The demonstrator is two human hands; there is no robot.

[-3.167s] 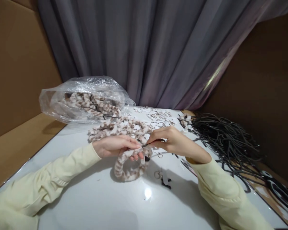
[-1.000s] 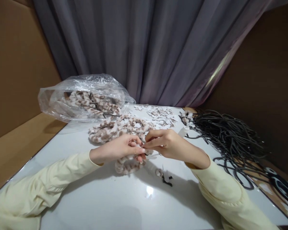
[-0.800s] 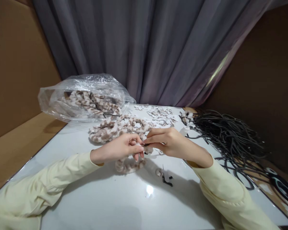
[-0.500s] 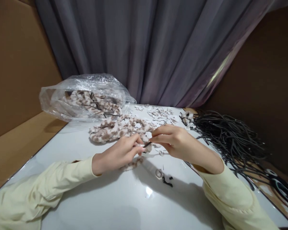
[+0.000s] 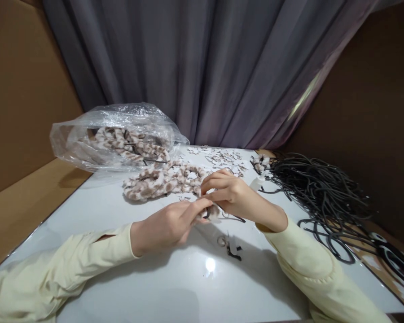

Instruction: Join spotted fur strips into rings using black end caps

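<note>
Over the middle of the white table, my left hand is closed around a fuzzy brown-and-white spotted fabric piece. Much of that piece is hidden by the fingers. My right hand meets the left fingertips, its fingers pinched at a black elastic cord. A length of the cord sticks out below the right hand; the pinch point itself is covered. Just behind the hands lies a pile of the same spotted fuzzy rings. In front of them are a small metal ring and a black cord scrap.
A clear plastic bag with more fuzzy rings stands at back left. Small metal clasps are scattered at the back. On the right lies a heap of black cords, with black-handled scissors nearby. A grey curtain hangs behind.
My right hand has moved left and down against the left one. My left hand has turned over the fuzzy piece, and a cord end now trails out to the right.
</note>
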